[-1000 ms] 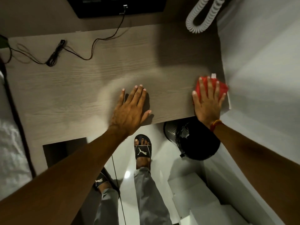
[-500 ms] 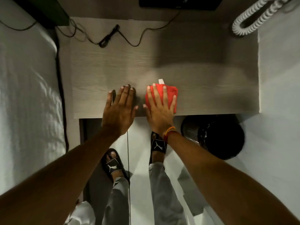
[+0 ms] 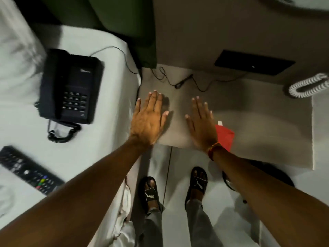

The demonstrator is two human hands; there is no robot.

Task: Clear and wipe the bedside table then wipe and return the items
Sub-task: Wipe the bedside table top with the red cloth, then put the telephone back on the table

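The wooden bedside table (image 3: 263,132) carries only a thin black cable (image 3: 181,83) at its back edge. My left hand (image 3: 148,120) lies flat near the table's left edge, fingers apart, holding nothing. My right hand (image 3: 201,122) also lies flat with spread fingers, in the middle of the front edge. A red cloth (image 3: 224,135) lies just to the right of that hand, touching its outer edge and wrist. On the white bed at the left sit a black desk phone (image 3: 69,86) and a black remote control (image 3: 30,172).
A white coiled cord (image 3: 308,86) hangs at the table's back right. A black panel (image 3: 254,62) is on the wall behind. A dark bin (image 3: 277,177) stands under the table's front edge. A green headboard (image 3: 115,24) rises behind the bed. My sandalled feet stand on the white floor.
My right hand slid the red cloth from the table's right end to the left, then moved mostly off it. The view swung left, showing the bed with phone and remote.
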